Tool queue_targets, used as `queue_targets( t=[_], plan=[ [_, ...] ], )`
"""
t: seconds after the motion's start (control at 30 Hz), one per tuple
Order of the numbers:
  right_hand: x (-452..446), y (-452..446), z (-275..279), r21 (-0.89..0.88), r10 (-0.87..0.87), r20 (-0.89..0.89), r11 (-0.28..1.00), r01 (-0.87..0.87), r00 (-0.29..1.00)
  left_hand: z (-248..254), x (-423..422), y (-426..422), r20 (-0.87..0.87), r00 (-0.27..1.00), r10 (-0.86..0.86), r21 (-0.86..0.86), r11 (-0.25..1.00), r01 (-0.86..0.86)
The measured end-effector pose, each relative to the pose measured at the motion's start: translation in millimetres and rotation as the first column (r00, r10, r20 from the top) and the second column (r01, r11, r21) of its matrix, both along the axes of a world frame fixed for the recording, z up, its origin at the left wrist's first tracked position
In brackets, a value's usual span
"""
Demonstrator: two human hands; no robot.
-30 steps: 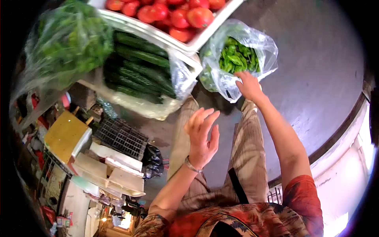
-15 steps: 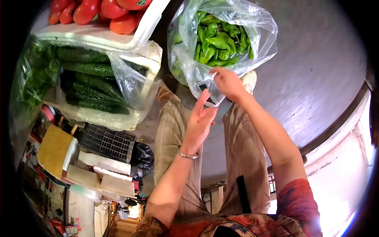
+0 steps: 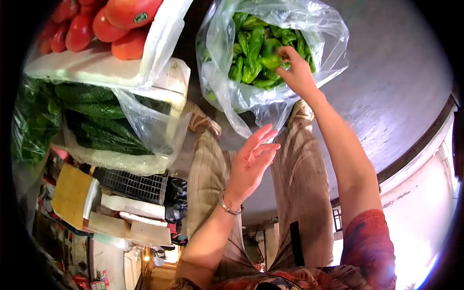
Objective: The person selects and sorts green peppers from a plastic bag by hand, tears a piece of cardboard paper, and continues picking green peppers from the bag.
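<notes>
Green peppers point(image 3: 252, 57) fill a clear plastic bag point(image 3: 220, 94) on the floor at the top centre. Over the peppers, my right hand point(image 3: 296, 70) has its fingers curled at a slightly blurred green pepper point(image 3: 271, 57), which it seems to grip. My left hand point(image 3: 251, 164), with a bracelet at the wrist, is held palm up below the bag, fingers apart and empty. Its fingertips are close to the bag's lower edge.
Red tomatoes point(image 3: 104, 24) lie in a white foam box point(image 3: 87, 67) at the upper left. Below them, cucumbers point(image 3: 104, 123) sit in a plastic-lined box point(image 3: 176, 87). A black crate point(image 3: 130, 184) and foam pieces point(image 3: 133, 207) are at the lower left.
My right hand has moved from the bag's near rim up over the peppers and taken hold of one. My left hand has moved slightly down, away from the rim. The camera view has shifted.
</notes>
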State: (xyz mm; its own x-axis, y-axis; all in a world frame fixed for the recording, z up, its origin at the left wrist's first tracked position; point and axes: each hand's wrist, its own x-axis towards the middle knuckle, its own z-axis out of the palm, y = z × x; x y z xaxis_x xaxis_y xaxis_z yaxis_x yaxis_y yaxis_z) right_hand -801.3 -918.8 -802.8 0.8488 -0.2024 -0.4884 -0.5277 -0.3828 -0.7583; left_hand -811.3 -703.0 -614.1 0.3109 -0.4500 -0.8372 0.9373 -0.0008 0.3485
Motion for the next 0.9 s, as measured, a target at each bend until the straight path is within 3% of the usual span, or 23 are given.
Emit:
queue_targets(
  t=[0.1,0.13,0.17,0.2,0.23,0.3,0.37,0.4,0.43,0.5,0.57,0.63,0.67,0.73,0.9],
  plan=[
    [0.1,-15.3,51.8,-0.015,-0.193,0.005,0.981,0.193,0.981,-1.7,4.3,-6.7,0.081,0.994,0.069,0.022,0.997,-0.071],
    [1.3,-19.6,73.9,-0.048,-0.16,0.002,0.986,0.16,0.987,-9.9,-1.9,-5.2,0.193,0.979,0.062,0.014,0.998,-0.066],
    [8.1,-23.6,101.0,-0.081,-0.126,0.001,0.989,0.126,0.992,-9.9,0.6,-7.7,0.191,0.98,0.062,0.012,0.998,-0.065],
    [13.0,-24.4,122.7,-0.057,-0.064,-0.017,0.996,0.063,0.998,-9.5,4.0,-10.7,0.347,0.937,-0.046,0.114,0.993,0.007],
    [13.8,-23.7,140.6,0.0,0.021,-0.066,1.0,-0.021,0.998,-7.9,7.5,-13.4,0.482,0.861,-0.164,0.223,0.973,0.06],
    [17.0,-11.2,169.2,0.239,0.123,-0.115,0.967,-0.092,0.986,-2.1,15.3,-17.9,0.504,0.831,-0.238,0.261,0.958,0.116],
    [21.8,-1.6,180.1,0.63,0.192,-0.314,0.775,0.052,0.93,5.2,13.3,-22.4,0.306,0.946,-0.106,0.114,0.991,0.074],
    [16.9,1.3,169.4,0.729,0.134,-0.324,0.666,0.157,0.937,9.5,16.6,-25.3,0.239,0.971,-0.03,0.131,0.991,-0.001],
    [18.1,2.6,154.9,0.731,0.133,-0.325,0.664,0.159,0.936,6.9,16.4,-21.6,0.237,0.971,-0.033,0.134,0.991,0.001],
    [27.4,4.0,112.2,0.503,-0.033,-0.484,0.807,0.309,0.874,-0.8,14.6,-11.9,-0.083,0.989,0.119,0.111,0.988,-0.109],
    [15.9,15.4,49.5,0.374,0.043,-0.533,0.908,0.19,0.845,-0.6,12.6,-11.8,-0.018,0.992,0.124,0.161,0.98,-0.119],
    [12.1,43.5,0.2,0.125,0.127,-0.603,0.99,-0.065,0.787,-1.0,10.0,-5.6,-0.002,0.999,0.041,0.18,0.983,-0.04],
    [10.7,58.3,-13.9,0.133,0.127,-0.608,0.989,-0.058,0.784,3.1,14.8,-5.0,-0.076,0.996,0.038,0.166,0.986,-0.025],
    [12.6,81.4,-33.2,-0.188,-0.324,-0.607,0.946,0.266,0.726,6.3,16.5,-3.3,-0.106,0.993,0.045,0.183,0.983,-0.025],
    [8.2,93.3,-45.5,-0.278,-0.501,-0.558,0.864,0.42,0.662,5.2,20.3,-5.9,-0.179,0.982,0.064,0.165,0.986,-0.034]
  ],
)
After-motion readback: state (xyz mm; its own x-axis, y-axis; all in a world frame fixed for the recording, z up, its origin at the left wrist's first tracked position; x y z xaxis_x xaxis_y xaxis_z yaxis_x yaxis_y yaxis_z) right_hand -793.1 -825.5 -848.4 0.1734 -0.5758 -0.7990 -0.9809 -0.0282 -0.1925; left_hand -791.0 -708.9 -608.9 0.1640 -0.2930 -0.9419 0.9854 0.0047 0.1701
